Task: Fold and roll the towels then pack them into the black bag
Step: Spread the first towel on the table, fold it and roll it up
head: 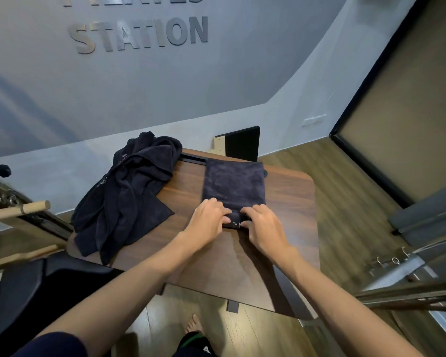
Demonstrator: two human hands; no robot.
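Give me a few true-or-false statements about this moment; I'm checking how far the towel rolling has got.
1. Both hands, left hand and right hand, grip the near end of the folded towel. True.
2. The folded towel is already rolled up completely. False: only its near end is rolled; most of it lies flat on the wooden table.
3. A heap of unfolded dark towels lies on the left part of the table. True.
4. The heap of towels lies on the floor. False: it rests on the table and hangs over its left edge.
5. The right hand is lifted off the towel. False: its fingers curl on the roll.
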